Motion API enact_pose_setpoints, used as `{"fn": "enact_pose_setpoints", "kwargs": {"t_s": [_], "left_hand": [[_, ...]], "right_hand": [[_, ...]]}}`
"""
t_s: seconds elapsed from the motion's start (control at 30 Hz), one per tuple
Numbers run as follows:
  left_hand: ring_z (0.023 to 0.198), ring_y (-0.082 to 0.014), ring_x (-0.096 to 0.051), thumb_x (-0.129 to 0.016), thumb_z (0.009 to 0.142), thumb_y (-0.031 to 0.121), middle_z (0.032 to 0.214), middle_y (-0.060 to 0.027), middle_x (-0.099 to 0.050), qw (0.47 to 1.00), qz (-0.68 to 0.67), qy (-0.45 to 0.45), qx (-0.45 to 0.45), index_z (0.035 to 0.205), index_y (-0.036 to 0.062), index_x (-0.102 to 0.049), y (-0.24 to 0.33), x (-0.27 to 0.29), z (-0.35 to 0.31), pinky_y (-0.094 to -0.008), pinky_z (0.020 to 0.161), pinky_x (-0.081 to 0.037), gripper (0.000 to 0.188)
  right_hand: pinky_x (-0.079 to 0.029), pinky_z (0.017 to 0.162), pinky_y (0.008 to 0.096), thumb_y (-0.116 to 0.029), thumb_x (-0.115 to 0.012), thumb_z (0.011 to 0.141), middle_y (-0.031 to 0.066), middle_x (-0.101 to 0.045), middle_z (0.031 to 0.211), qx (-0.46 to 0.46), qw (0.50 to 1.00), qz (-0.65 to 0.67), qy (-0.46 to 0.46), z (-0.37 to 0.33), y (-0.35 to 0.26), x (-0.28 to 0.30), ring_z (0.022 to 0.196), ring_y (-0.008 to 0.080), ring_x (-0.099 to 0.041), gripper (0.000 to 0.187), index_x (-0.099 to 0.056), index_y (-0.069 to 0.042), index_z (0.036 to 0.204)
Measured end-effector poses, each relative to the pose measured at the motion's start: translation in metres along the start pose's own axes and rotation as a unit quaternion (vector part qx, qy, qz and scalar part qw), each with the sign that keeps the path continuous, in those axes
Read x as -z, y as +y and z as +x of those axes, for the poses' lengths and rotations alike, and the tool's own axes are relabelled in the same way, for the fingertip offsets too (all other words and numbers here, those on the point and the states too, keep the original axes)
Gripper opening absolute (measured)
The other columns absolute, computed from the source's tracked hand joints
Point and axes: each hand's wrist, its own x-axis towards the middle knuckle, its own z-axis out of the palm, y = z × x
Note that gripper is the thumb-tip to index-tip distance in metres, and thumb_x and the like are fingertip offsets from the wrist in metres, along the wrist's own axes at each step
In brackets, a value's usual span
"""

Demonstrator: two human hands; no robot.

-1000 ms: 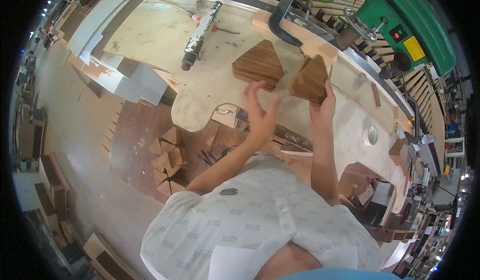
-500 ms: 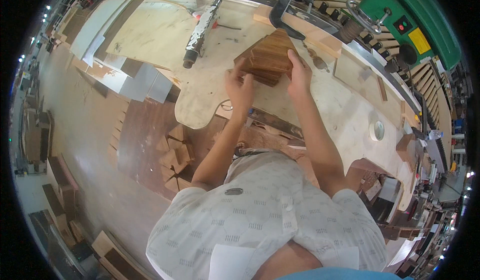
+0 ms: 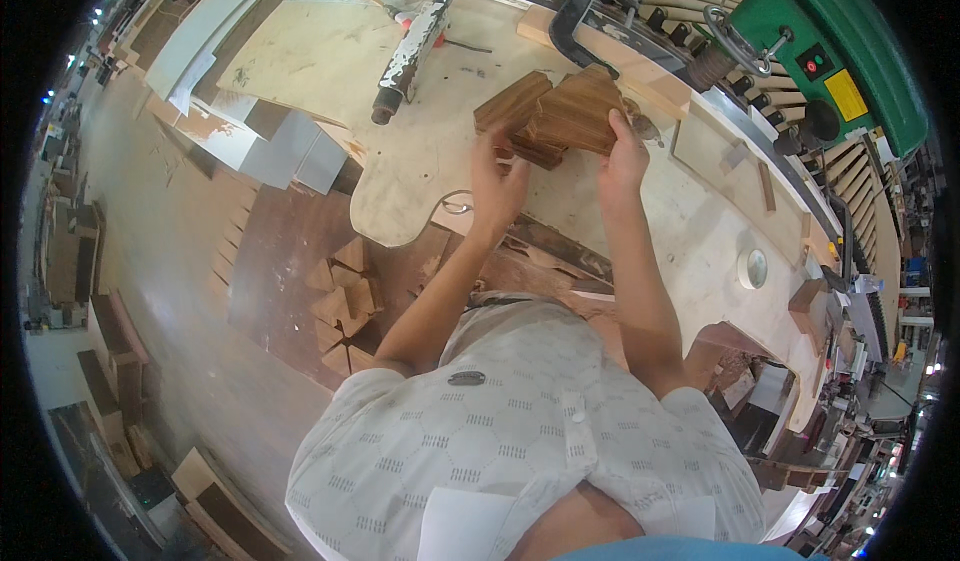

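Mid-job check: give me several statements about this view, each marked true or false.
1. The right hand grips a wooden block. True.
2. The left hand hangs well away from the blocks. False: the left hand is right at the near side of the other block.
3. A dark clamp sits beyond the blocks. True.
4. The machine at upper right is blue. False: the machine is green.
5. The white-and-dark tubular tool lies left of the blocks. True.

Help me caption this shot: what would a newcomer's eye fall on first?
Probably the bulky green machine filling the upper right. Next comes the brown wooden block in the right grip, over the pale worktop; then the white-splotched tool lying to its left.
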Motion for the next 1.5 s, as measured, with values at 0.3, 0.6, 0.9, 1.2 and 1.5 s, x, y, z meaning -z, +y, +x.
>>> {"fn": "enact_pose_setpoints", "kwargs": {"t_s": [0.3,0.6,0.9,1.2,1.5], "left_hand": [[0.091,-0.0238,-0.059,-0.058,0.084,-0.002,0.119,-0.0149,-0.054,1.0,0.021,0.0,0.009,0.146,0.0075,-0.056,0.003,0.018,0.001,-0.0345,0.084,-0.052,0.063],[0.094,-0.0326,-0.06,-0.063,0.082,0.003,0.116,-0.02,-0.057,0.995,0.103,-0.003,0.0,0.151,0.0103,-0.05,0.005,0.014,0.001,-0.0407,0.086,-0.051,0.071],[0.097,-0.0314,-0.065,-0.064,0.083,0.006,0.118,-0.0204,-0.057,0.988,0.121,-0.094,0.019,0.15,0.0078,-0.051,-0.019,0.02,0.014,-0.0416,0.087,-0.054,0.068],[0.1,-0.0306,-0.064,-0.06,0.084,0.004,0.123,-0.025,-0.054,0.988,0.144,-0.009,0.063,0.146,-0.0042,-0.051,-0.02,0.021,0.026,-0.0391,0.091,-0.053,0.063],[0.097,-0.0233,-0.066,-0.055,0.086,0.0,0.114,-0.016,-0.063,0.987,-0.025,-0.093,0.129,0.134,-0.0041,-0.064,-0.019,0.038,0.011,-0.0346,0.077,-0.059,0.049]], "right_hand": [[-0.054,0.09,0.0344,-0.014,-0.079,0.091,0.0088,-0.071,0.117,0.004,0.998,-0.052,-0.036,-0.014,0.003,-0.001,0.103,0.0199,-0.067,0.033,-0.07,0.004,0.117],[-0.054,0.086,0.0374,-0.01,-0.076,0.091,0.0065,-0.069,0.115,-0.096,0.993,-0.062,0.042,-0.008,-0.01,0.023,0.103,0.0185,-0.066,0.033,-0.067,-0.003,0.122],[-0.052,0.091,0.0344,-0.01,-0.079,0.088,0.008,-0.07,0.113,0.062,0.998,-0.011,0.005,-0.019,-0.002,-0.006,0.102,0.0179,-0.066,0.031,-0.067,0.0,0.116],[-0.05,0.09,0.0347,-0.015,-0.077,0.09,0.0064,-0.068,0.111,0.024,0.996,-0.087,0.028,-0.028,-0.003,0.0,0.101,0.0174,-0.063,0.03,-0.066,0.001,0.113],[-0.05,0.092,0.0363,-0.017,-0.076,0.09,0.0083,-0.067,0.115,0.057,0.996,-0.054,0.032,-0.033,0.011,-0.005,0.104,0.0198,-0.063,0.035,-0.064,0.0,0.117]]}}
